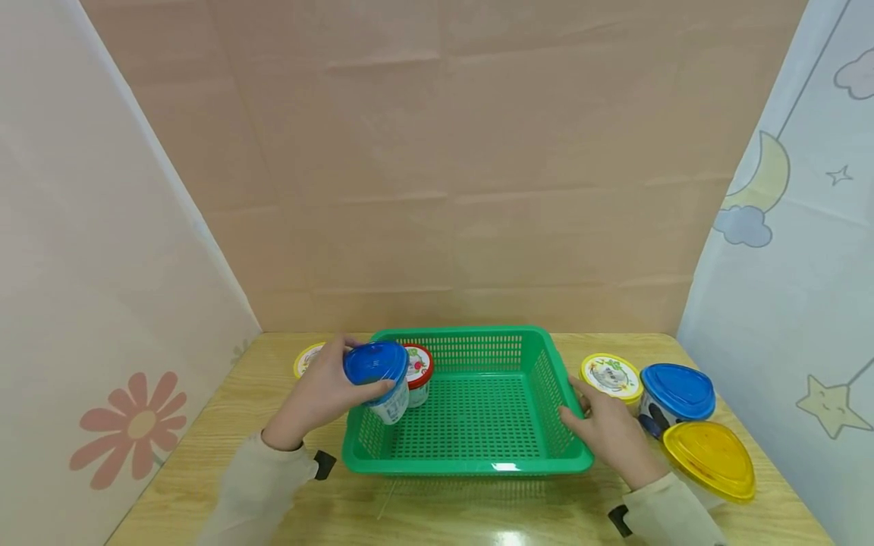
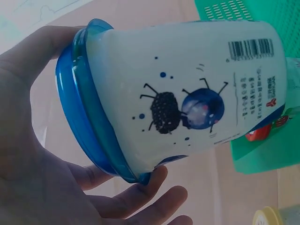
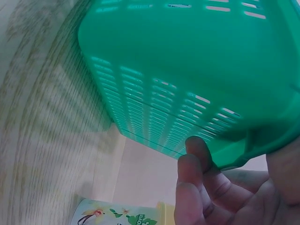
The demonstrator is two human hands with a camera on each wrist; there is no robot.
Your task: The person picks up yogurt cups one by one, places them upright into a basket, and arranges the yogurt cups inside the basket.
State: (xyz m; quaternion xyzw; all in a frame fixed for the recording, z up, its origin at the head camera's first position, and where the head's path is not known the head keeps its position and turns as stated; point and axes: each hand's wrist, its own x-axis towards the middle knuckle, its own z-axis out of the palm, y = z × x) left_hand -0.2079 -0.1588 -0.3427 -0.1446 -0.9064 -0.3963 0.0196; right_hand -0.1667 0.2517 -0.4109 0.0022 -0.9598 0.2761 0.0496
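Observation:
My left hand (image 1: 315, 398) grips a white tub with a blue lid (image 1: 377, 362) by the lid, thumb on one side and fingers on the other. The tub tilts over the left side of a green plastic basket (image 1: 471, 464). Its white wall with berry drawings and a barcode (image 2: 187, 89) fills the left wrist view. A red-lidded tub (image 1: 419, 371) stands in the basket's back left corner, partly hidden by the blue-lidded one. At the other end, my right hand (image 1: 611, 431) holds the basket's right rim, its fingers (image 3: 190, 171) along the perforated outer wall.
Right of the basket stand a yellow-rimmed tub (image 1: 612, 374), a blue-lidded tub (image 1: 679, 390) and a yellow-lidded tub (image 1: 713, 455), close to my right forearm. Another yellow-rimmed lid (image 1: 305, 359) shows behind my left hand. Draped walls enclose the wooden table (image 1: 423, 516).

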